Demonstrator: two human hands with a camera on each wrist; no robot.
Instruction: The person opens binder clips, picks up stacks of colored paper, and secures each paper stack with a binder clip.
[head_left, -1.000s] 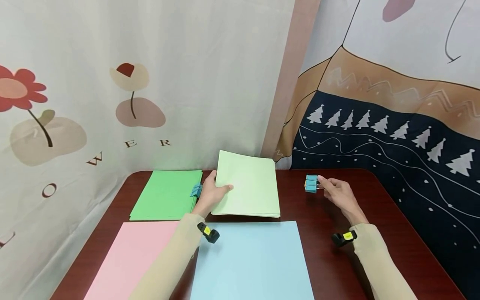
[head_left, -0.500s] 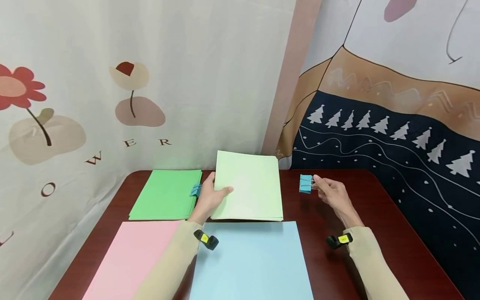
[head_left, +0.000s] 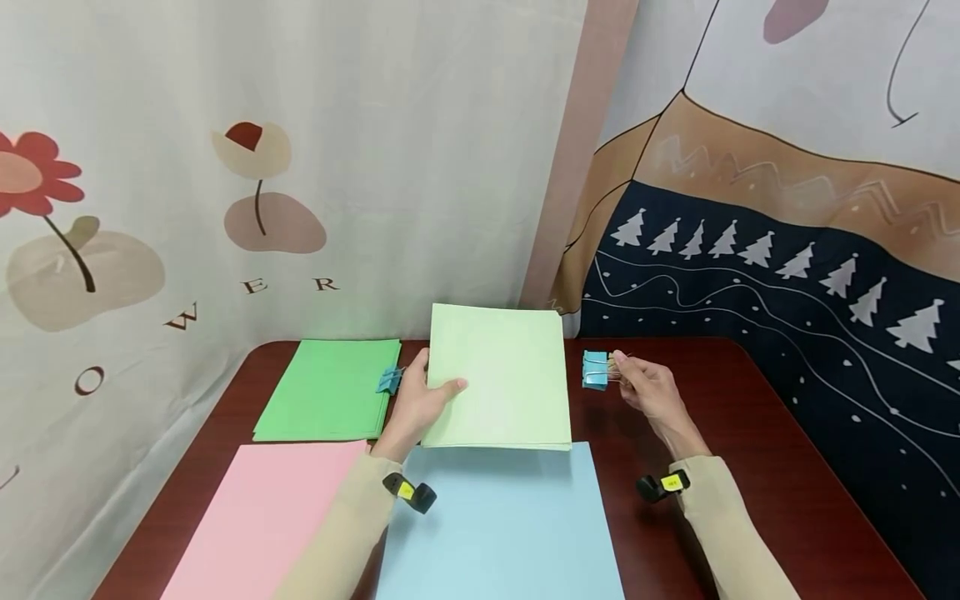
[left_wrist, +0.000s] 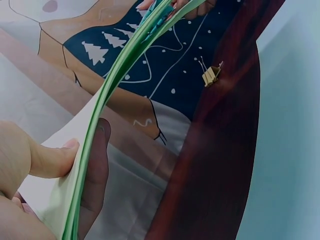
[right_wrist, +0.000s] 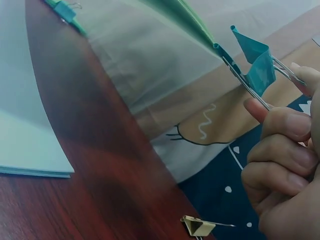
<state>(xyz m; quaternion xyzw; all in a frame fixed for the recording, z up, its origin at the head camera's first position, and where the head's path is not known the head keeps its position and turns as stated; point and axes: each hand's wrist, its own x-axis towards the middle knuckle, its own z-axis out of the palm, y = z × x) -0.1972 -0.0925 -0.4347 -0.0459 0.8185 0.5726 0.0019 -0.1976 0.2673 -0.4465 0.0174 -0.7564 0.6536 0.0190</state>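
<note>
My left hand (head_left: 420,404) grips the left edge of a light green paper stack (head_left: 498,375), thumb in front and fingers behind. The stack is raised and tilted above the table. My right hand (head_left: 652,396) pinches the wire handles of a blue binder clip (head_left: 595,370), just right of the stack. In the right wrist view the clip (right_wrist: 257,60) has its lips spread apart near the stack's edge (right_wrist: 195,22); whether they touch is hard to tell. The left wrist view shows the stack (left_wrist: 95,130) edge-on, sheets slightly fanned, between thumb and fingers.
A green paper stack (head_left: 326,387) with a blue binder clip (head_left: 389,380) lies at the back left. Pink paper (head_left: 255,517) and light blue paper (head_left: 502,525) lie in front. A yellow binder clip (right_wrist: 199,227) stands on the dark red table (head_left: 787,467).
The light green stack has risen slightly and come nearer, now overlapping the blue paper's back edge. My right hand has moved left with the blue binder clip, closer to the stack.
</note>
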